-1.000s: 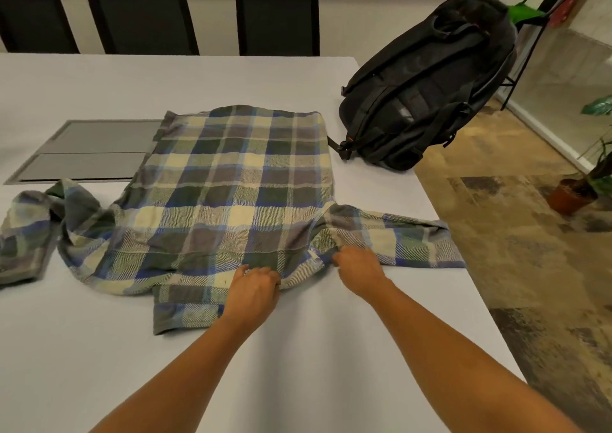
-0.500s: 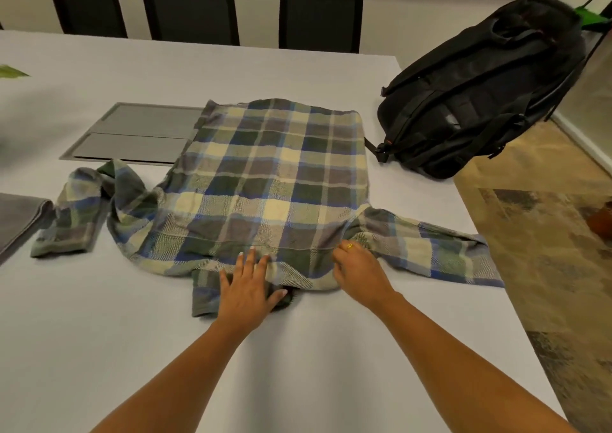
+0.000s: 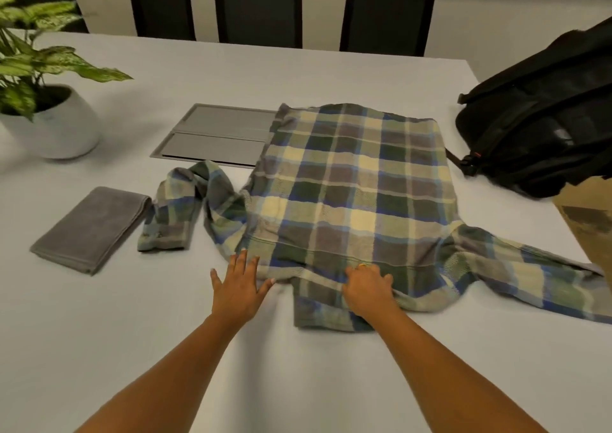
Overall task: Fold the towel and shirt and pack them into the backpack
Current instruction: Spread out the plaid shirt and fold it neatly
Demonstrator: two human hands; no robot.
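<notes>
From the head camera, a plaid shirt [image 3: 351, 201] lies spread flat on the pale table [image 3: 298, 383], back side up, its body reaching from the middle of the surface toward the near edge; one sleeve is bunched up at its left, the other trails off toward the right edge of the table; the collar end points at the person. The left hand [image 3: 240, 288] lies flat on the tabletop with fingers spread, palm down, its fingertips and thumb touching the near left hem of the shirt, gripping nothing; the right hand [image 3: 367, 288] rests palm down on the collar part of the shirt, fingers loosely extended, pressing the cloth rather than pinching it. A folded grey towel [image 3: 91, 229] lies toward the left edge, just beside the bunched sleeve; a black backpack [image 3: 543, 124] lies on its side at the far right corner, apart from the shirt; whether it is unzipped I cannot tell. A potted plant [image 3: 43, 101] in a white pot stands at the far left; a grey recessed panel [image 3: 218, 136] sits in the surface, partly under the shirt's far left corner; black chairs [image 3: 258, 5] line the far edge.
</notes>
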